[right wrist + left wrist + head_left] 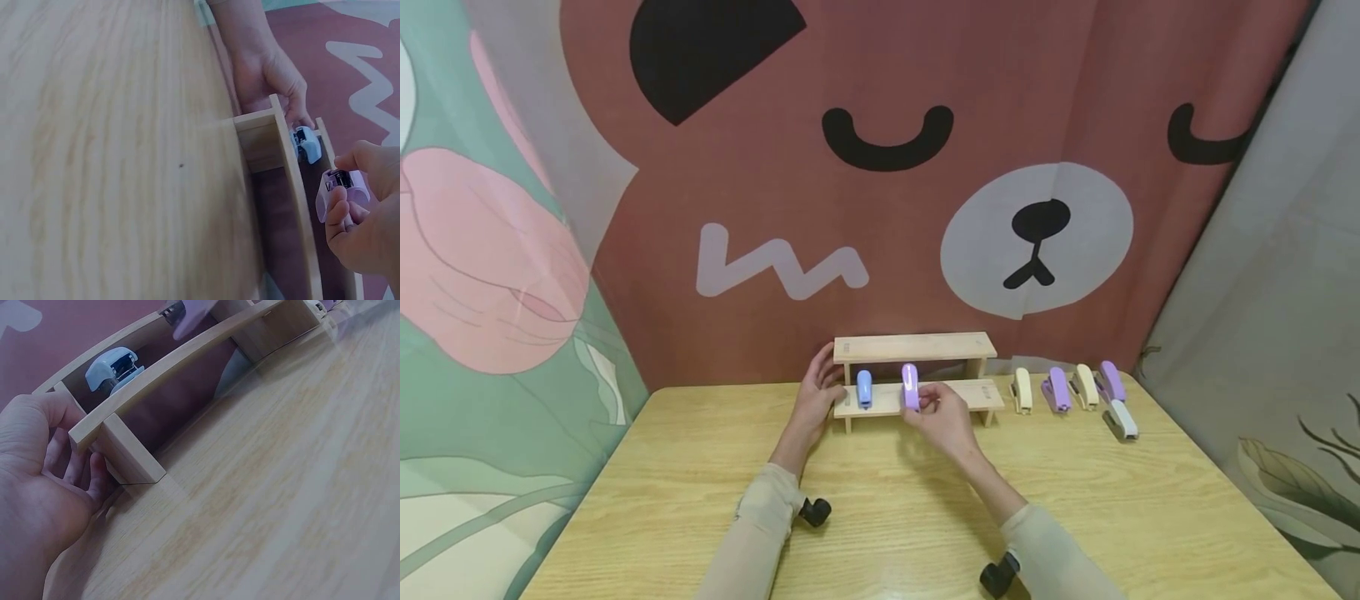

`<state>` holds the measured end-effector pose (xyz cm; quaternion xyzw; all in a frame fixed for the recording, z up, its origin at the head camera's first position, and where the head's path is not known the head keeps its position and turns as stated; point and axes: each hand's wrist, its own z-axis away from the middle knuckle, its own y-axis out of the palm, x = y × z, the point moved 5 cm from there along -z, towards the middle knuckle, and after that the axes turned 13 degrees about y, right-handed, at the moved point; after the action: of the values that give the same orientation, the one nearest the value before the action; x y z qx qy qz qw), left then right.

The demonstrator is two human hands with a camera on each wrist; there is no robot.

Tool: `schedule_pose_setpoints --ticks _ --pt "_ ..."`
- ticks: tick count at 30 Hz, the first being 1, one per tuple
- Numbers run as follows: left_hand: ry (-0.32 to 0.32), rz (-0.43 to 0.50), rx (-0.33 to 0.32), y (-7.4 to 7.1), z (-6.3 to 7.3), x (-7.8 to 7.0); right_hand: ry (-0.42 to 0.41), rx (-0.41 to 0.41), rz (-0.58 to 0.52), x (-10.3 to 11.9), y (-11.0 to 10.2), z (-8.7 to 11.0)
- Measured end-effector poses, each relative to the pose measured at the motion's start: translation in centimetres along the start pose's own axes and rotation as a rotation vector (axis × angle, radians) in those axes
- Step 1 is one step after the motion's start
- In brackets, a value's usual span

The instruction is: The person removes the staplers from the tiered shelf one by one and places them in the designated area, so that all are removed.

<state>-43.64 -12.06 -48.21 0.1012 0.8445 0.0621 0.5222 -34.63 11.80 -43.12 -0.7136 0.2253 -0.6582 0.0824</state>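
A two-step wooden rack (917,347) stands at the back of the table. At its left end my left hand (812,402) grips it, the thumb on the lower step and the fingers round the end. A blue stapler (864,389) sits on that lower step, close to the left thumb. My right hand (947,419) pinches a purple stapler (910,385) over the middle of the lower step; in the right wrist view the purple stapler (322,203) is between thumb and fingers. I cannot tell whether its base touches the board.
Right of the rack stand two cream staplers (1022,391) (1084,387), two purple staplers (1057,389) (1111,381) and a white stapler (1122,419). Behind the wooden table (880,517) hangs a curtain (775,192) with a bear print.
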Motion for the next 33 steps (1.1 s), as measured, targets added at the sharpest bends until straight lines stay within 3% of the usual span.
schedule_pose_setpoints --ticks 8,17,33 --pt "0.013 0.03 -0.005 0.0 0.0 0.1 0.003 0.018 -0.032 1.4 -0.6 0.6" --pt "-0.003 0.03 0.035 0.1 0.0 -0.2 0.019 0.028 -0.03 2.3 -1.9 0.7" --pt "0.004 -0.01 -0.007 0.0 -0.1 0.3 0.028 0.001 -0.018 3.1 -3.9 0.7"
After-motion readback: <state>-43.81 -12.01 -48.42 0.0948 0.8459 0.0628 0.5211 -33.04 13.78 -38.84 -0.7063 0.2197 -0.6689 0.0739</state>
